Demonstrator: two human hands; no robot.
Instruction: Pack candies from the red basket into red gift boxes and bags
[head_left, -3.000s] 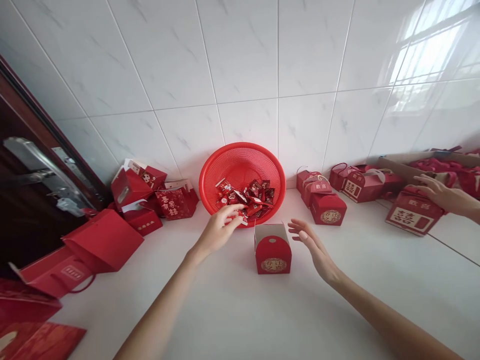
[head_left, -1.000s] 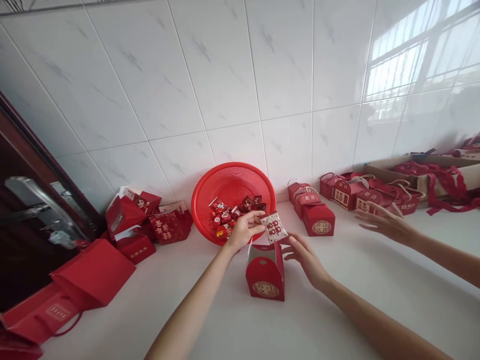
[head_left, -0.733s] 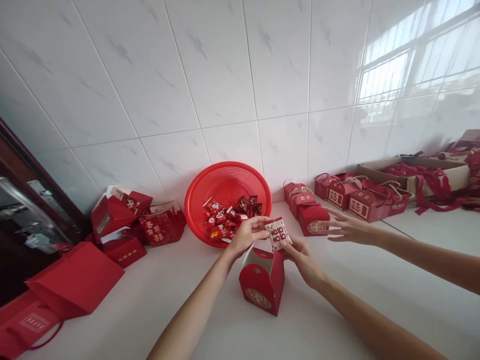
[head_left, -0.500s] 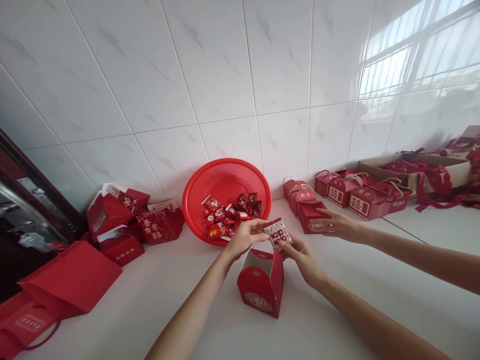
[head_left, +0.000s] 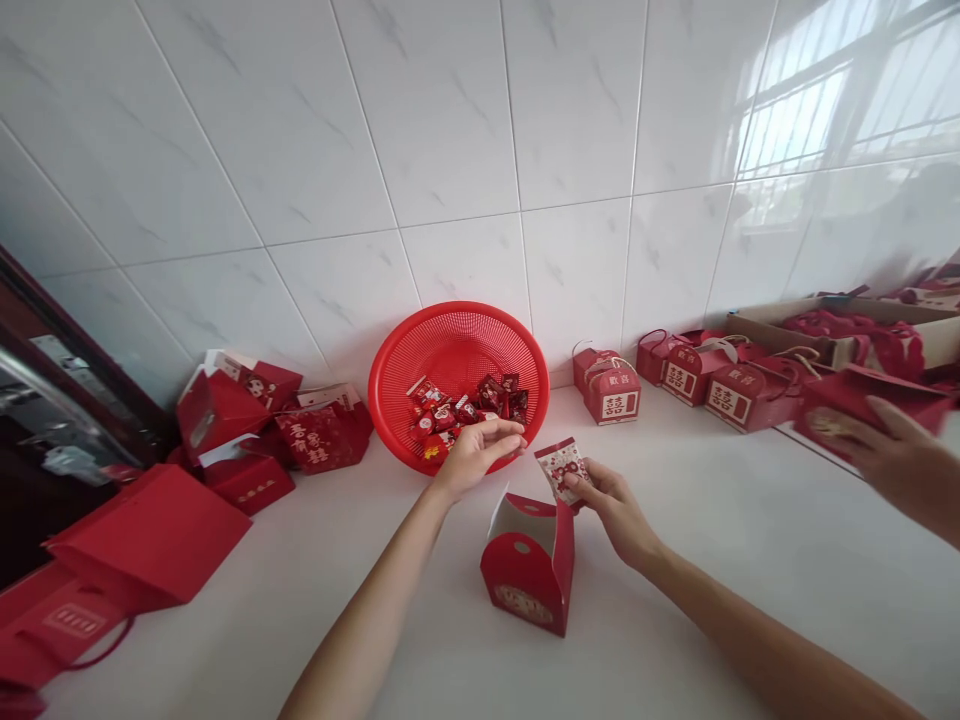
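Our right hand pinches a red-and-white printed packet between thumb and fingers, just above the right side of the open red box, which stands upright on the bench. We have our left hand loosely curled and partly open, with nothing seen in its grasp, over the front rim of the red plastic basket. Wrapped sweets lie inside that basket, by the tiled wall. Toward the bench's right edge, another person's hand grips a blurred red box.
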